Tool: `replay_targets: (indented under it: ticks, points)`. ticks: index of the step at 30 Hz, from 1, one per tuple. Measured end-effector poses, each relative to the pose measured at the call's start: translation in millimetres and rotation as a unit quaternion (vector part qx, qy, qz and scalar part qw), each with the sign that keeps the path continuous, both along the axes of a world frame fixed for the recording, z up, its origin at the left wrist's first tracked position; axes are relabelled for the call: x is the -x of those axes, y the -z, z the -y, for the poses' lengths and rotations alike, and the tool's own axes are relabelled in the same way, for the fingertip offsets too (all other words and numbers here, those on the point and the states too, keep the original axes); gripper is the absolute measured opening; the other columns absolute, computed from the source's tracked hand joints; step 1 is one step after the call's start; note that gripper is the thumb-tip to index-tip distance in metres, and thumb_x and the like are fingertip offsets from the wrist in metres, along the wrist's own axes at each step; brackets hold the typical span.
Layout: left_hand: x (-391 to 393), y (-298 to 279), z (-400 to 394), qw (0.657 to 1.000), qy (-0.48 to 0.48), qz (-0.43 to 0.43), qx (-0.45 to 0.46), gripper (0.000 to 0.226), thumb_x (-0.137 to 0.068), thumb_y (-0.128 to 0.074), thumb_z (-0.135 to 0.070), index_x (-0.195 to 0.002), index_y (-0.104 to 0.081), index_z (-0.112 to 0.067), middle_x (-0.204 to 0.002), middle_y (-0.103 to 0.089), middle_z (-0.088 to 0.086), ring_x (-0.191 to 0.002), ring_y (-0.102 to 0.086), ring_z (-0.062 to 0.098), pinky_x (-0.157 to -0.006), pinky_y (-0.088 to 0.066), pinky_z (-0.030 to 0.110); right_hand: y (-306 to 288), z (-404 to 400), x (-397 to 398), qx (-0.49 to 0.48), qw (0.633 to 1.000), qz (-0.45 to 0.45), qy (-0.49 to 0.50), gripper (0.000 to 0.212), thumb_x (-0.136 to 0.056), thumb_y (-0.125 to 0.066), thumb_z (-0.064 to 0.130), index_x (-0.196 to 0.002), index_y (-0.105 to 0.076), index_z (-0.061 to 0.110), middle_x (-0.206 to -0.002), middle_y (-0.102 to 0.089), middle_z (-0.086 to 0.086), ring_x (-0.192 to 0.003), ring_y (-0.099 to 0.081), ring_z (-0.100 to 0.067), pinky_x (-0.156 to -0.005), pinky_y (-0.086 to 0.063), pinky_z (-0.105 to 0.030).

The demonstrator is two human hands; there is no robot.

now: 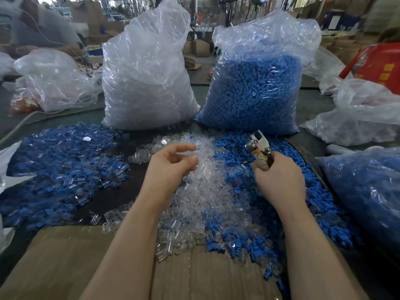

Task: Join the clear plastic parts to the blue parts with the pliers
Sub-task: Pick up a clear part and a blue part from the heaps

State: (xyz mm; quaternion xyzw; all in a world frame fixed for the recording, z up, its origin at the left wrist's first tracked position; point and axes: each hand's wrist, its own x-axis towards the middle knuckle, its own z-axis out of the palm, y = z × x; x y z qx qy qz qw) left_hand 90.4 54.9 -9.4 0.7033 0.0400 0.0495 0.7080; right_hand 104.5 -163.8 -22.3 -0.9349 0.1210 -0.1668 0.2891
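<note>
Landmark: taking the clear pile (201, 191) in the middle of the table as the reference, everything else is placed off it.

Left hand (171, 165): hovering over the far-left part of the clear pile, fingers loosely curled, thumb and fingertips nearly meeting. Can't really tell if it's pinching a clear piece or nothing, too see-through against the pile.

Right hand (279, 178): gripping the pliers (258, 148) by the handles, just right of the clear pile, with the head pointing up and away from the person.

Pliers jaws: looking slightly parted, but what's sitting in them is too small to make out.

Blue pile (287, 187): lying right against the clear pile's right side, the two mixing at the near edge.

Joined pile (65, 169): spreading out left of the clear pile, blue and clear bits together.

Clear bag (147, 83): standing behind the clear pile, slightly left.

Blue bag (255, 87): standing behind the clear pile, to the right.

Cardboard (65, 260): lying nearer the person than the clear pile, under both forearms.
</note>
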Motion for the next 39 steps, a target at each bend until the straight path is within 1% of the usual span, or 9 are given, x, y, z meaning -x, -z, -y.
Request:
replay_targets:
  ticks: [7, 10, 13, 19, 22, 25, 28, 31, 39]
  points:
    - [3.0, -2.1, 16.1, 1.000, 0.007, -0.013, 0.018, 0.009, -0.083, -0.074, -0.005, -0.086, -0.074, -0.013, -0.076, -0.073, 0.001, -0.070, -0.066, 0.008, -0.064, -0.052, 0.017, -8.9, -16.6, 5.4, -0.180, 0.974, 0.072, -0.116, 0.006, -0.092, -0.066, 0.029, -0.090, -0.063, 0.023, -0.079, -0.063, 0.009, -0.074, -0.059, -0.012, -0.067, -0.048, -0.033]
    - [3.6, -0.4, 17.1, 0.998, -0.019, -0.006, -0.056, 0.010, -0.085, -0.073, -0.008, -0.088, -0.073, -0.018, -0.074, -0.072, -0.003, -0.064, -0.063, 0.001, -0.059, -0.050, 0.011, -9.2, -21.9, 6.8, -0.190, 0.970, 0.083, -0.129, 0.007, -0.092, -0.066, 0.028, -0.088, -0.062, 0.024, -0.075, -0.061, 0.010, -0.069, -0.056, -0.009, -0.061, -0.044, -0.027]
    - [3.2, 0.8, 12.2, 0.997, -0.023, -0.010, -0.073, 0.010, -0.086, -0.073, -0.010, -0.092, -0.072, -0.018, -0.076, -0.070, -0.005, -0.059, -0.059, -0.005, -0.054, -0.047, 0.010, -7.4, -22.7, 7.7, -0.192, 0.968, 0.091, -0.132, 0.008, -0.092, -0.066, 0.027, -0.087, -0.061, 0.023, -0.074, -0.061, 0.009, -0.069, -0.057, -0.011, -0.061, -0.046, -0.030]
    - [6.0, -3.1, 10.4, 0.985, 0.050, -0.023, -0.163, 0.014, -0.079, -0.081, -0.022, -0.089, -0.073, -0.028, -0.075, -0.069, -0.010, -0.062, -0.059, -0.003, -0.058, -0.046, 0.012, -4.2, -23.0, 7.0, -0.203, 0.965, 0.105, -0.127, 0.011, -0.092, -0.067, 0.028, -0.083, -0.060, 0.027, -0.071, -0.060, 0.009, -0.065, -0.055, -0.008, -0.058, -0.043, -0.026]
    - [9.5, -6.5, 25.6, 0.957, 0.076, 0.025, -0.280, 0.011, -0.079, -0.080, -0.033, -0.087, -0.072, -0.034, -0.082, -0.067, -0.012, -0.068, -0.057, -0.003, -0.065, -0.047, 0.016, -4.0, -23.4, 6.2, -0.213, 0.962, 0.124, -0.115, 0.009, -0.091, -0.067, 0.028, -0.088, -0.063, 0.021, -0.073, -0.062, 0.009, -0.066, -0.057, -0.007, -0.060, -0.046, -0.027]
    - [13.0, -8.1, 46.5, 0.905, 0.097, 0.074, -0.407, 0.014, -0.082, -0.075, -0.039, -0.095, -0.072, -0.037, -0.100, -0.058, -0.013, -0.094, -0.053, 0.001, -0.085, -0.044, 0.025, -3.8, -22.1, 4.4, -0.245, 0.954, 0.140, -0.099, 0.009, -0.091, -0.067, 0.026, -0.089, -0.064, 0.018, -0.074, -0.064, 0.006, -0.067, -0.058, -0.009, -0.064, -0.049, -0.032]
    - [15.6, -0.6, 60.9, 0.836, 0.108, 0.104, -0.528, 0.022, -0.088, -0.065, -0.046, -0.109, -0.069, -0.039, -0.116, -0.051, -0.008, -0.116, -0.042, 0.014, -0.103, -0.025, 0.038, -2.8, -19.1, 3.0, -0.266, 0.948, 0.151, -0.085, 0.008, -0.091, -0.067, 0.025, -0.084, -0.063, 0.023, -0.072, -0.064, 0.005, -0.062, -0.056, -0.005, -0.063, -0.047, -0.031]
    - [16.6, 7.4, 64.9, 0.808, 0.095, 0.123, -0.568, 0.026, -0.092, -0.060, -0.047, -0.114, -0.066, -0.036, -0.120, -0.047, -0.008, -0.119, -0.037, 0.016, -0.104, -0.020, 0.039, -1.6, -17.2, 3.0, -0.267, 0.948, 0.154, -0.081, 0.012, -0.091, -0.067, 0.024, -0.081, -0.062, 0.026, -0.071, -0.063, 0.007, -0.058, -0.053, 0.000, -0.058, -0.042, -0.025]
    - [13.3, 5.4, 59.6, 0.779, 0.114, 0.115, -0.606, 0.027, -0.097, -0.054, -0.036, -0.122, -0.065, -0.033, -0.123, -0.049, -0.007, -0.118, -0.041, 0.018, -0.105, -0.026, 0.041, 0.5, -18.6, 1.7, -0.278, 0.944, 0.153, -0.091, 0.014, -0.092, -0.067, 0.023, -0.080, -0.061, 0.027, -0.066, -0.059, 0.008, -0.053, -0.049, 0.001, -0.054, -0.038, -0.021]
